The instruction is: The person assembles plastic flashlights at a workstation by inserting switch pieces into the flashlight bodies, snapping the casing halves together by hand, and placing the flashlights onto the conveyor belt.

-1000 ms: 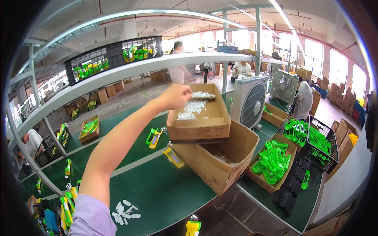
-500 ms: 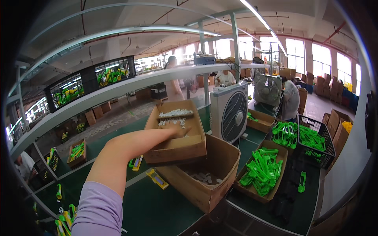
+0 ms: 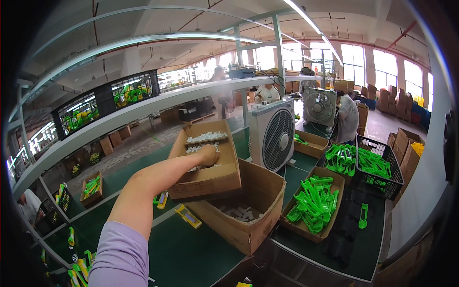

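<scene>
Head view: the left hand (image 3: 209,154) is curled inside the shallow carton (image 3: 205,184), its grip unclear; the right hand is out of view. White pieces (image 3: 206,137) lie at the left hand's 12 o'clock; a light pinch probably suits them.

Two fans (image 3: 278,138) (image 3: 319,108) standing; one divided carton (image 3: 205,186) holding white pieces (image 3: 207,137), too many for counting; one deep carton (image 3: 235,233) sitting below; one lone green handle (image 3: 363,223) lying apart.
</scene>
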Tool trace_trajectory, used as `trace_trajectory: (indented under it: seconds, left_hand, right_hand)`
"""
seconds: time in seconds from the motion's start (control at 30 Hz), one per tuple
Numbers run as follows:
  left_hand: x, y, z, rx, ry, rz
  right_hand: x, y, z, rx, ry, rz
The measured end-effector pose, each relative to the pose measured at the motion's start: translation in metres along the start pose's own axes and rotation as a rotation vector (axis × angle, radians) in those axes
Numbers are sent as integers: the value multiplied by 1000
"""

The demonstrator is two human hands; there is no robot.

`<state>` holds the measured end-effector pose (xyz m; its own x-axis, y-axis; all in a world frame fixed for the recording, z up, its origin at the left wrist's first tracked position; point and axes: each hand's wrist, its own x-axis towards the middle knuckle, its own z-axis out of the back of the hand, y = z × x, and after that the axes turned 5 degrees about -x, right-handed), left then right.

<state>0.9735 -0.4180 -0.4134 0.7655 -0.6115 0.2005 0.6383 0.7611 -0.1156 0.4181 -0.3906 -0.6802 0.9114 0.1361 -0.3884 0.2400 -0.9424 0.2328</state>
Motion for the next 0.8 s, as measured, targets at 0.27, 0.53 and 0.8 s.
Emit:
trace_trajectory:
  seconds: [0.27,0.53,0.8]
  left_hand:
    - [-39,67,118,21,-438,68]
    - [-321,156,75,-48,-422,251]
    - [-572,129,-96,-250,-54,626]
  right_hand:
    - [5,-3,-10,-62,76,-128]
    - [21,-7,8,-76,254,-317]
    - [16,-14,5,-353,235,-470]
